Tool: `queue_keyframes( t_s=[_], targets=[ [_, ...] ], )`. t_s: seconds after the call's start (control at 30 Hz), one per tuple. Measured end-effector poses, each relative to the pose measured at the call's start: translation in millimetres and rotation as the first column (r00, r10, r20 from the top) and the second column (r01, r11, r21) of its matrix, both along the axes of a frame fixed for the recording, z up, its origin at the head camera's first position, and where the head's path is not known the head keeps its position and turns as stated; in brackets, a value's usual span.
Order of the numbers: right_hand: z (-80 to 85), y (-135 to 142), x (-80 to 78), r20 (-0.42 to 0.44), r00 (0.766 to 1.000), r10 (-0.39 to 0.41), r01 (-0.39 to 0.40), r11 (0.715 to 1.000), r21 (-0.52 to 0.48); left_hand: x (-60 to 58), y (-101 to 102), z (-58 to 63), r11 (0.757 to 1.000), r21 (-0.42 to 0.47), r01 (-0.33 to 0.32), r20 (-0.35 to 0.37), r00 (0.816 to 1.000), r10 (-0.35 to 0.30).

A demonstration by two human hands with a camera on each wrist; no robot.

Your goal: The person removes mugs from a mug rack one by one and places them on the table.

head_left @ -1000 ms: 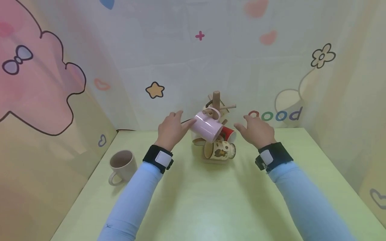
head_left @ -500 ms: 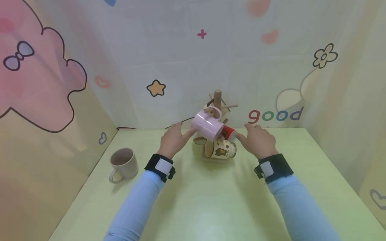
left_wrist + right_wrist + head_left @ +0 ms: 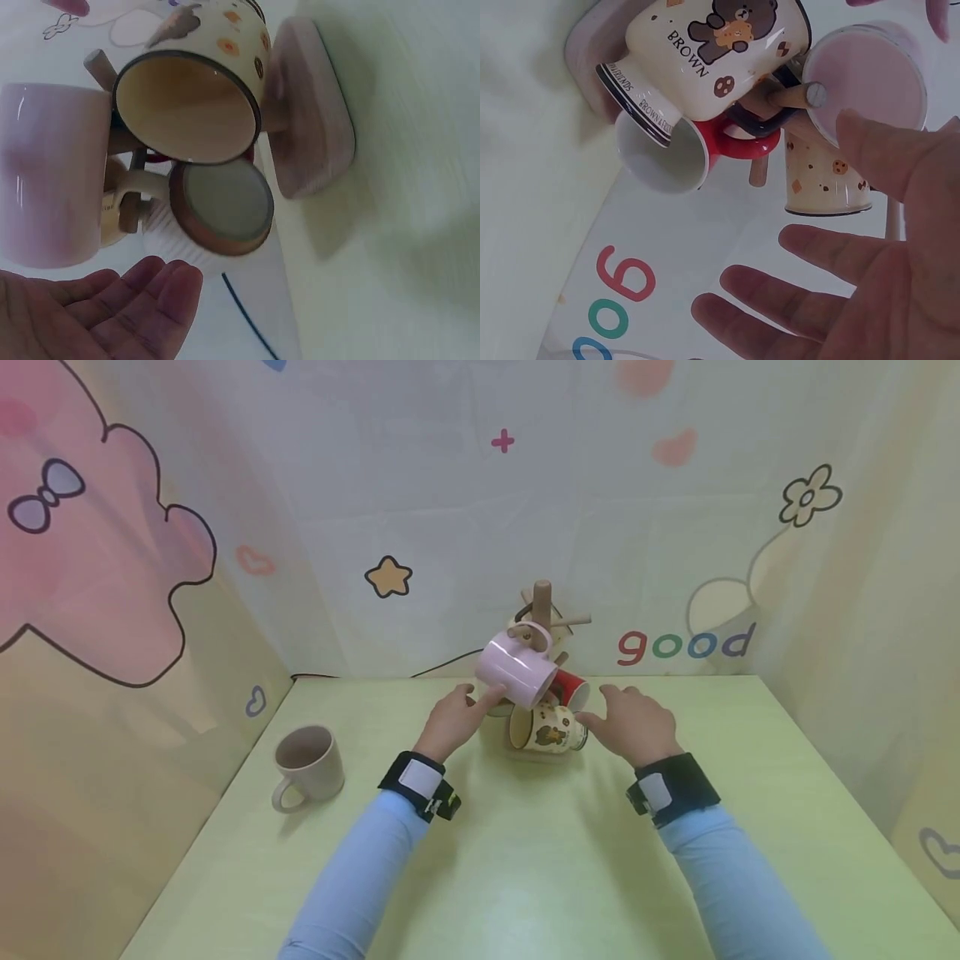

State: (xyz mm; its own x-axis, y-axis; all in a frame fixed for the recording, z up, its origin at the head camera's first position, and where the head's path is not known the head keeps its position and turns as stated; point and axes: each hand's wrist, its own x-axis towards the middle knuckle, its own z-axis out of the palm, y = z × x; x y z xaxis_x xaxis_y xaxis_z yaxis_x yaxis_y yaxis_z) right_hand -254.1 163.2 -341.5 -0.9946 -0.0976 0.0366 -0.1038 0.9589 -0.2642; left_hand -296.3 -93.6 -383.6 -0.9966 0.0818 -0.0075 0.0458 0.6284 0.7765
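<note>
A wooden mug tree (image 3: 542, 602) stands at the back, hung with several mugs. A pink mug (image 3: 516, 668) hangs tilted at its front left. Low in front lies a cream bear-print mug (image 3: 551, 731), with a red mug (image 3: 573, 691) behind it. Another cream mug (image 3: 825, 180) and a mug with a grey base (image 3: 227, 201) hang farther back. My left hand (image 3: 454, 722), palm up in its wrist view, is left of the tree; its thumb overlaps the pink mug, contact unclear. My right hand (image 3: 634, 723) spreads its fingers beside the bear-print mug, holding nothing.
A greyish mug (image 3: 309, 764) stands upright on the left of the pale green table (image 3: 525, 877), handle toward the front left. The tree's wooden base (image 3: 319, 112) rests on the table near the printed back curtain (image 3: 450, 510). A dark cord (image 3: 447, 662) runs behind the table.
My left hand has come down and to the right, closer under the pink mug. The right hand has dropped slightly, beside the bear-print mug. The hung mugs look unmoved.
</note>
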Motion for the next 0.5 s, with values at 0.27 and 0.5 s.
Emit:
queue_keyframes(
  t_s=[0.27, 0.5],
  targets=[
    [-5.7, -2, 0.7, 0.005, 1.000, 0.005, -0.005, 1.000, 0.018, -3.7, 10, -1.8, 0.987, 0.162, 0.021, 0.049, 0.998, -0.029],
    [-7.0, -2, 0.4, -0.003, 1.000, 0.004, -0.004, 0.999, 0.032, -4.7, 13, -1.1, 0.985, 0.171, 0.013, 0.059, 0.998, -0.023]
  ],
)
